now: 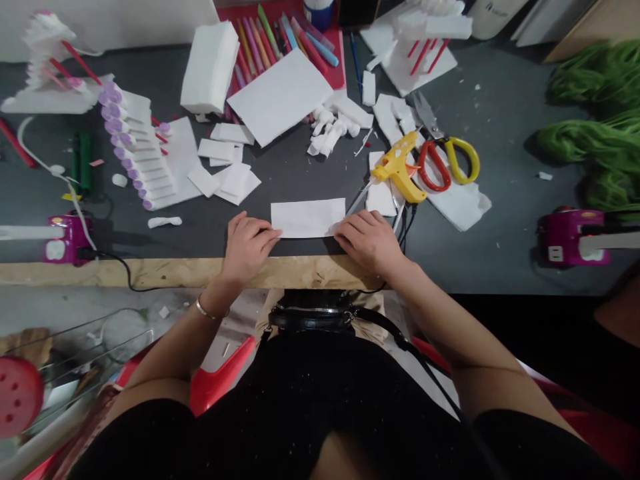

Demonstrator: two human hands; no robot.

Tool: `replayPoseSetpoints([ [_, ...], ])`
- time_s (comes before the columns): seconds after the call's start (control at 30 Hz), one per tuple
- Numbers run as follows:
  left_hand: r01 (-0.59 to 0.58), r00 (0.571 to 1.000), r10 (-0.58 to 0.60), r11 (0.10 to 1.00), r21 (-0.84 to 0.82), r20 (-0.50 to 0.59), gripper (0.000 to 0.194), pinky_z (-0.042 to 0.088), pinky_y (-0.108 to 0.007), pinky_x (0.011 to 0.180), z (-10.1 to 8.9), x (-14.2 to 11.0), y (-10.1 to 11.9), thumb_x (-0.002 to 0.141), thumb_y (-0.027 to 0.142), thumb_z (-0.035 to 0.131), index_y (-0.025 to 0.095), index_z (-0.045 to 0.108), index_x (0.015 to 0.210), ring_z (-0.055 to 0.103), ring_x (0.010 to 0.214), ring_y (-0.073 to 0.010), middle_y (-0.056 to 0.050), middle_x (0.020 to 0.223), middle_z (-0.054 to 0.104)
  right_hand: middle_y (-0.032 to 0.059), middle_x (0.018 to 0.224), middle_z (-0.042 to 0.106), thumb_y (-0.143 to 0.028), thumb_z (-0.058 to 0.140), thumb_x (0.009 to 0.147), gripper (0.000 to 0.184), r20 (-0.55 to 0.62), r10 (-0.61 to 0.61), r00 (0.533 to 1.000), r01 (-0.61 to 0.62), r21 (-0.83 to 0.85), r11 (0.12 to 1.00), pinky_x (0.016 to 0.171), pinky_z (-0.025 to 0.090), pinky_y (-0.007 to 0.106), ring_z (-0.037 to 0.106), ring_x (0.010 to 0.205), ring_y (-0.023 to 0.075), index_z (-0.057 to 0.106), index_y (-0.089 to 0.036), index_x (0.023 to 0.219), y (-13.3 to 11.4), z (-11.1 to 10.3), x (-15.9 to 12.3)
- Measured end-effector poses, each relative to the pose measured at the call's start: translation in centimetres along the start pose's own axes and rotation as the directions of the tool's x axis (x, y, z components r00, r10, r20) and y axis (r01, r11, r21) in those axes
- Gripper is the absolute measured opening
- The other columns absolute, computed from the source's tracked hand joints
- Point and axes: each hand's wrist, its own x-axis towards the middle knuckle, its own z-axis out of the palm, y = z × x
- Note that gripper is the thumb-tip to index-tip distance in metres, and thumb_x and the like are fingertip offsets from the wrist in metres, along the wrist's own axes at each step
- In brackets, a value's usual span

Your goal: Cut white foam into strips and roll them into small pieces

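A white rectangular strip (308,219), paper or thin foam, lies near the front edge of the dark table. My left hand (250,245) pinches its lower left corner between thumb and fingers. At the strip's right end, my right hand (369,241) has its fingers closed on the lower corner, partly covering it. Just beyond the right hand rests a yellow glue gun (400,168), its nozzle pointing toward the strip. Scissors (443,150) with one red and one yellow handle loop lie behind the glue gun.
White cut pieces (235,181), a stack of white sheets (209,70) and a larger white card (280,97) lie farther back. Markers (260,40) sit on a red sheet. Stepped white models (137,143) stand left. Green yarn (590,133) and a purple power socket (575,237) are right.
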Motion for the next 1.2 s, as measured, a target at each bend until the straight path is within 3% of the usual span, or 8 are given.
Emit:
replayPoseSetpoints([
  [0.17,-0.066,0.998,0.065,0.997,0.04,0.022,0.017,0.043,-0.051,0.109,0.5,0.2,1.4,0.098,0.045,0.069,0.035,0.079,0.109,0.065,0.099,-0.0247,-0.004,0.101,0.076,0.0092,0.099,0.077,-0.026,0.044,0.108,0.035,0.025,-0.012,1.0,0.011,0.006,1.0,0.081,0.044,0.044,0.061,0.092,0.0274,0.075,-0.027,0.092,-0.3,-0.1,0.0],
  [0.33,-0.126,0.991,0.125,0.992,0.029,0.048,0.026,0.043,-0.048,0.099,1.1,0.9,3.2,0.108,0.041,0.053,0.034,0.077,0.102,0.062,0.094,-0.0213,0.0,0.091,0.074,0.0103,0.105,0.078,-0.03,0.05,0.106,0.027,0.028,-0.025,0.999,0.025,-0.009,1.0,0.084,0.042,0.045,0.061,0.096,0.029,0.076,-0.025,0.104,-0.6,-0.4,0.0],
  [0.5,-0.054,0.995,0.05,0.997,0.05,0.091,0.027,0.04,-0.051,0.099,0.9,0.9,4.2,0.108,0.044,0.051,0.035,0.076,0.102,0.061,0.096,-0.0217,0.001,0.093,0.074,0.0093,0.103,0.076,-0.029,0.045,0.108,0.031,0.057,-0.075,0.996,0.077,-0.029,0.997,0.085,0.038,0.043,0.058,0.097,0.0283,0.076,-0.027,0.113,-1.3,-0.1,0.6],
  [0.63,-0.049,0.998,0.047,0.997,0.059,0.032,0.029,0.037,-0.051,0.098,0.9,0.5,4.8,0.109,0.044,0.052,0.032,0.076,0.099,0.062,0.097,-0.0225,-0.001,0.094,0.076,0.0096,0.1,0.075,-0.025,0.045,0.108,0.031,0.074,-0.096,0.993,0.097,-0.008,0.995,0.085,0.037,0.043,0.058,0.096,0.0277,0.077,-0.027,0.111,-1.4,0.4,1.0],
  [0.93,0.08,0.996,-0.078,0.995,-0.053,0.04,0.038,0.03,-0.048,0.1,1.5,0.3,4.8,0.109,0.051,0.049,0.028,0.072,0.089,0.059,0.098,-0.0223,0.001,0.095,0.074,0.0071,0.094,0.076,-0.035,0.053,0.109,0.03,-0.083,-0.022,0.996,0.022,0.007,1.0,0.081,0.036,0.04,0.056,0.091,0.0251,0.076,-0.024,0.092,-1.4,1.4,0.4],
  [1.2,0.174,0.984,-0.175,0.984,-0.029,-0.026,0.024,0.034,-0.049,0.099,1.6,-0.2,4.6,0.1,0.049,0.066,0.031,0.079,0.09,0.058,0.099,-0.0251,-0.003,0.093,0.072,0.0089,0.101,0.073,-0.035,0.057,0.106,0.024,-0.054,0.123,0.991,-0.117,0.098,0.988,0.085,0.037,0.043,0.054,0.098,0.0279,0.073,-0.024,0.092,-1.0,1.5,0.4],
])
